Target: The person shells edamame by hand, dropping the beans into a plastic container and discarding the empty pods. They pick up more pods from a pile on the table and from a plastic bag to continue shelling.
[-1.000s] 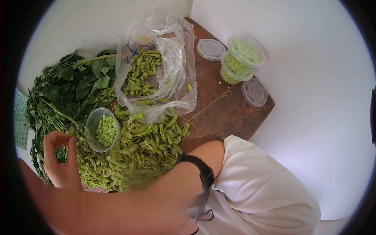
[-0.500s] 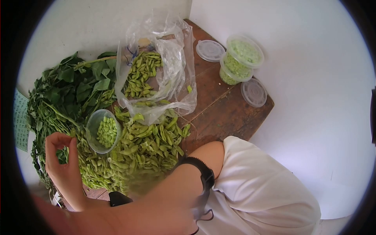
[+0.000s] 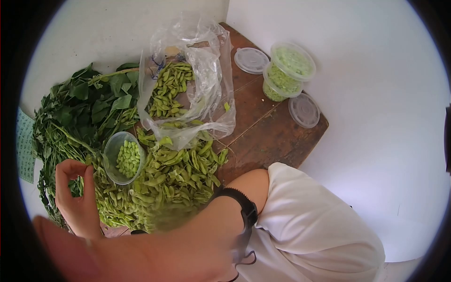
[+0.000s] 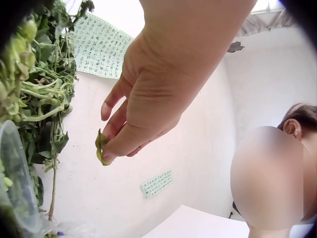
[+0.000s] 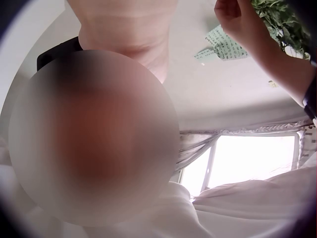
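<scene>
My left hand (image 3: pixel 77 202) pinches a green soybean pod (image 4: pixel 102 148) between thumb and fingertips, seen in the left wrist view. It hangs just left of a clear plastic tub (image 3: pixel 110 171) partly filled with shelled green beans (image 3: pixel 128 157). Under and beside that tub lies a heap of green pods (image 3: pixel 174 178). My right hand (image 5: pixel 126 32) is lifted close to the face; a blurred patch hides its fingers in the right wrist view. In the head view the right arm (image 3: pixel 183 249) crosses the bottom, a black strap (image 3: pixel 242 202) to its right.
Leafy stalks (image 3: pixel 84 103) pile up on the left. A clear plastic bag (image 3: pixel 206 80) with more pods stands at the back of the wooden table (image 3: pixel 263 136). Stacked tubs of beans (image 3: pixel 291 66) and two lids (image 3: pixel 304 110) sit near the right wall.
The left hand has shifted slightly right and down, still pinching the pod. The right hand and forearm have moved a little near the bottom left of the head view.
</scene>
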`<control>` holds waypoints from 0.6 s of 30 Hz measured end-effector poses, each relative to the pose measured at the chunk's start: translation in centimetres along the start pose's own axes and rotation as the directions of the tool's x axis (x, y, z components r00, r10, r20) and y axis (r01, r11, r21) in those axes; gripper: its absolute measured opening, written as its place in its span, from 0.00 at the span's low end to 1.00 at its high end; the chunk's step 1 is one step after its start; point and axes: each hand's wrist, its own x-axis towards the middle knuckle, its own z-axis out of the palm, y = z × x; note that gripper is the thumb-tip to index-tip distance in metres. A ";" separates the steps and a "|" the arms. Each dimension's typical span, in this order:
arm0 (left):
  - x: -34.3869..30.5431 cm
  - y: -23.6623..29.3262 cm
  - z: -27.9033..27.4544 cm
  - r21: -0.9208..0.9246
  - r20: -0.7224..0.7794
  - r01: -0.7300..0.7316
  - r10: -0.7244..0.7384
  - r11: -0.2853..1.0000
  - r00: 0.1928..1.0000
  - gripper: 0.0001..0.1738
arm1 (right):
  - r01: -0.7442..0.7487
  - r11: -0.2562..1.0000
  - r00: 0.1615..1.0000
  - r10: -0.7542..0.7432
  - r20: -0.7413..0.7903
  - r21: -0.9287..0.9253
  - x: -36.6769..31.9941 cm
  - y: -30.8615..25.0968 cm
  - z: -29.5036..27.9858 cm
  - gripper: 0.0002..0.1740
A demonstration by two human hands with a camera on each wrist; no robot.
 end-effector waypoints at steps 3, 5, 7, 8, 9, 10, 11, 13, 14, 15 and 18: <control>0.2 0.6 -0.3 0.001 0.027 0.010 -0.010 1.000 1.000 0.10 | 0.060 0.973 0.998 -0.057 0.017 -0.222 -0.2 0.0 -0.1 0.30; 0.1 -2.2 -1.3 -0.072 0.078 0.149 -0.144 0.986 0.987 0.09 | 0.098 0.926 0.995 -0.090 0.041 -0.366 0.7 -0.3 -1.4 0.31; -0.1 -5.0 -1.9 -0.138 0.134 0.285 -0.267 0.949 0.954 0.09 | 0.134 0.854 0.991 -0.115 0.069 -0.503 -0.1 -0.1 -0.8 0.32; -0.2 -5.9 -1.7 -0.157 0.126 0.349 -0.332 0.924 0.935 0.09 | 0.150 0.810 0.989 -0.124 0.084 -0.567 -0.3 -0.3 0.6 0.32; -0.5 -6.6 -1.8 -0.171 0.116 0.415 -0.400 0.894 0.909 0.09 | 0.161 0.766 0.987 -0.129 0.096 -0.622 -0.6 -0.3 1.4 0.32; -0.2 -5.4 -1.8 -0.155 0.097 0.414 -0.403 0.897 0.910 0.09 | 0.159 0.726 0.987 -0.120 0.104 -0.669 -0.6 -0.9 3.5 0.32; -0.1 -3.9 -1.8 -0.151 0.145 0.379 -0.359 0.913 0.922 0.06 | 0.146 0.691 0.989 -0.098 0.108 -0.708 -0.1 -1.0 2.8 0.33; 0.8 -0.9 -2.1 -0.108 0.228 0.321 -0.290 0.941 0.929 0.06 | 0.400 0.444 0.828 -0.551 0.108 -0.802 1.0 -0.9 4.2 0.29; 0.9 -1.2 -2.0 -0.043 0.183 0.209 -0.198 0.977 0.963 0.07 | 0.433 0.322 0.799 -0.569 0.194 -0.842 0.6 -2.5 4.3 0.25; 0.9 -1.9 -1.6 0.027 0.156 0.099 -0.102 0.995 0.983 0.12 | 0.460 0.322 0.803 -0.549 0.232 -0.828 0.0 -3.8 4.6 0.24; 0.7 -2.4 -1.6 0.009 0.117 0.050 -0.051 0.999 0.992 0.12 | 0.514 0.185 0.749 -0.572 0.334 -0.837 0.3 -4.0 5.2 0.26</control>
